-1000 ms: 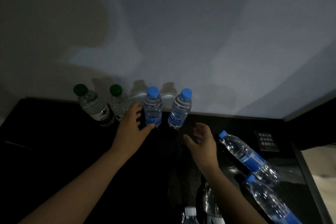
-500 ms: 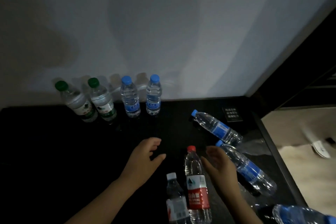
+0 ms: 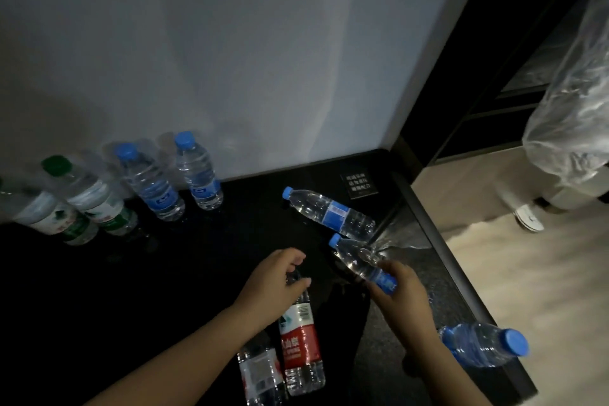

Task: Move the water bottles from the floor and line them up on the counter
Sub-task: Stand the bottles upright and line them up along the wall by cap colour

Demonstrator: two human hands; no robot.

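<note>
Several water bottles are on the black counter (image 3: 204, 260). Against the wall stands a row: two green-capped bottles (image 3: 89, 198) and two blue-capped bottles (image 3: 197, 175). A blue-capped bottle (image 3: 329, 211) lies on its side at the right. My right hand (image 3: 400, 293) grips another blue-capped bottle (image 3: 356, 260) by its label, lifted at a tilt. My left hand (image 3: 273, 283) curls round the top of the upright red-label bottle (image 3: 301, 346). Beside that one stands a second bottle (image 3: 260, 372). One more blue-capped bottle (image 3: 484, 344) lies at the counter's right edge.
A small black sign card (image 3: 359, 186) sits in the counter's far right corner. The counter's right edge (image 3: 438, 247) drops to a light wooden floor (image 3: 543, 280). A clear plastic bag (image 3: 573, 115) and a white shoe (image 3: 529, 216) are beyond it.
Both hands have drawn back from the row at the wall to the near bottles. My right hand has taken hold of a lying blue-capped bottle and my left has closed on the red-label bottle's top.
</note>
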